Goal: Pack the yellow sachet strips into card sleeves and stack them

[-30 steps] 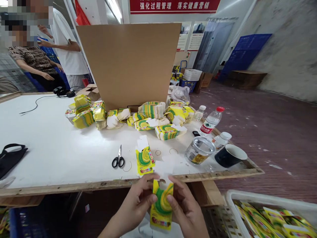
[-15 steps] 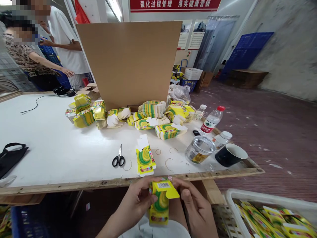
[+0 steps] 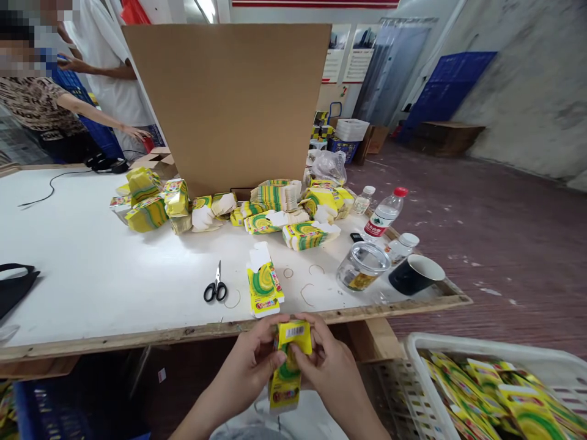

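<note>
Just in front of the table edge, a small yellow and green carton (image 3: 288, 379) is held upright between both hands. My left hand (image 3: 252, 360) grips its left side, thumb on the front. My right hand (image 3: 323, 357) is closed on the upper right, its thumb pressing the front just under a flap with a barcode. The fingertips behind the carton are hidden. Beyond the hands, flat unfolded cartons (image 3: 265, 282) lie on the white table (image 3: 114, 275). Black-handled scissors (image 3: 215, 287) and several rubber bands (image 3: 307, 294) are close by.
Bundles of flat cartons (image 3: 275, 197) line the table before a tall cardboard sheet (image 3: 229, 110). To the right stand a clear jar (image 3: 362, 269), a water bottle (image 3: 385, 215) and a dark mug (image 3: 415, 275). A white basket (image 3: 413, 354) of cartons sits lower right. Two people stand back left.
My right hand has moved left onto the carton, and its barcode flap, which stuck out to the right, now lies against the front. The view has shifted slightly.
</note>
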`<move>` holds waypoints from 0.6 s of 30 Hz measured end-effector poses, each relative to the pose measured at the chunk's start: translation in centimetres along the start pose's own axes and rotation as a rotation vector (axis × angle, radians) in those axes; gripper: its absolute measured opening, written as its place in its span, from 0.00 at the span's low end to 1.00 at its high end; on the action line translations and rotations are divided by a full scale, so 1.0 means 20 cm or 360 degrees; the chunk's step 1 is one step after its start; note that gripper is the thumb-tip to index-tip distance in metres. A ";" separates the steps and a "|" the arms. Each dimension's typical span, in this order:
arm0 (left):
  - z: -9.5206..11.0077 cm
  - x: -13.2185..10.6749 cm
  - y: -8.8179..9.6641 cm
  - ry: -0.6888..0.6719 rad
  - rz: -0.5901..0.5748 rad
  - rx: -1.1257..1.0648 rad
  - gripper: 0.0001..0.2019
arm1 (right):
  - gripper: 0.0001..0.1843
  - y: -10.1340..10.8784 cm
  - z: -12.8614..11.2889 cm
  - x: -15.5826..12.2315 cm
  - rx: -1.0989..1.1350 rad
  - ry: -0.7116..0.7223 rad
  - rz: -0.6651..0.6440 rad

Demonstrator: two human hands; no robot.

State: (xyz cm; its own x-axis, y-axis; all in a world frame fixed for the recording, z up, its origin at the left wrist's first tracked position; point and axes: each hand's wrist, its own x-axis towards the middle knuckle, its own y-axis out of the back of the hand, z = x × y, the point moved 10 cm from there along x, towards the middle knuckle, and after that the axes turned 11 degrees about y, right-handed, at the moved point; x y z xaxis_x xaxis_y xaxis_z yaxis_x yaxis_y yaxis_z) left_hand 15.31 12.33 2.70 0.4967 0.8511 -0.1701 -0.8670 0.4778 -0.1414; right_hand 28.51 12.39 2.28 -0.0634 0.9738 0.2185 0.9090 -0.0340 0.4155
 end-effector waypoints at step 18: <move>0.11 0.03 -0.25 -0.0432 -0.0018 0.0763 0.26 | 0.15 0.46 -0.01 -0.26 -0.0367 0.0420 0.0445</move>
State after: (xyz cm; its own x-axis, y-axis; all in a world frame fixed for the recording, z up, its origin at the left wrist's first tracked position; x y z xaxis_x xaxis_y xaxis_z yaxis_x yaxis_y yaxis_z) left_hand 19.82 10.95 5.39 0.5332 0.8406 0.0955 -0.8138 0.4787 0.3294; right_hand 37.07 6.93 5.06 0.0415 0.8305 0.5555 0.7923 -0.3661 0.4881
